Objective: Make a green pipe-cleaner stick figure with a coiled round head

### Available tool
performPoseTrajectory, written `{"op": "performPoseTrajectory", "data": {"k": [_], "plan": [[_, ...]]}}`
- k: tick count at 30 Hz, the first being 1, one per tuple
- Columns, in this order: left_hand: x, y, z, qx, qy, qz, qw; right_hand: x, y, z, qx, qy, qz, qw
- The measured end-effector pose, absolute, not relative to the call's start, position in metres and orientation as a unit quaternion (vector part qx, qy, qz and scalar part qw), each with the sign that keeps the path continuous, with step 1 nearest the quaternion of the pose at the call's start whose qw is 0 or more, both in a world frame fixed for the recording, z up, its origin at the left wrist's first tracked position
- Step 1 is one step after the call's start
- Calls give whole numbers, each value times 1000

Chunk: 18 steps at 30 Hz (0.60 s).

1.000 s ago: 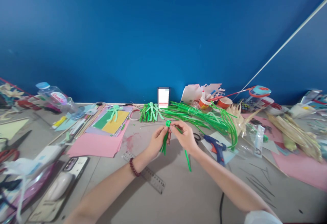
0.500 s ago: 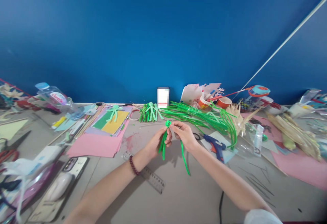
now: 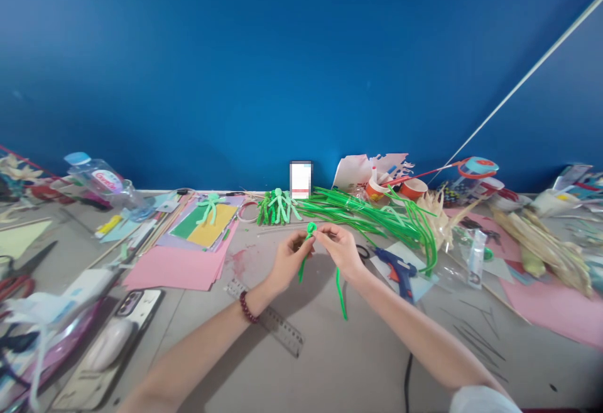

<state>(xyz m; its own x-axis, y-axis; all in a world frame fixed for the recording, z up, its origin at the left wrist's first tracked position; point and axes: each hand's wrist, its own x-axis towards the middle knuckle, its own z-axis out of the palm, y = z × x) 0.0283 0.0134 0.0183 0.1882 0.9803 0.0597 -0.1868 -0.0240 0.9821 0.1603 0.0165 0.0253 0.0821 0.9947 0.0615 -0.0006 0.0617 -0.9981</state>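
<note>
Between my two hands is a green pipe cleaner figure (image 3: 311,228) with a coiled round top. My left hand (image 3: 289,257) pinches it just below the coil, and a green strand hangs under the fingers. My right hand (image 3: 340,248) is closed on the figure's other side, at a strand whose long loose end dangles below the palm. Behind the hands stand several finished-looking pipe cleaner figures (image 3: 279,205) in light and dark green. To their right lies a heap of green pipe cleaners (image 3: 367,215). Under my left wrist is a clear ruler (image 3: 282,331).
A blue hot glue gun (image 3: 398,269) lies right of my right hand. On the left are pink paper sheets (image 3: 174,267), another light green figure (image 3: 210,207), a phone (image 3: 80,378) with a white mouse (image 3: 112,344), and scissors (image 3: 28,281). A plastic bottle (image 3: 104,180) leans near the blue wall.
My left hand has turned and its fingers have closed in nearer the coil, covering more of the hanging strands. The strand below my right hand has swung slightly left.
</note>
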Motion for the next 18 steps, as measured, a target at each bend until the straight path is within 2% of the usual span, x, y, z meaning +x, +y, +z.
{"op": "performPoseTrajectory", "data": {"k": [6, 18], "plan": [[29, 10, 19, 531, 404, 497, 555, 160, 14, 25, -490, -516, 456, 535], [32, 8, 28, 421, 380, 466, 679, 163, 16, 23, -470, -487, 496, 545]]}}
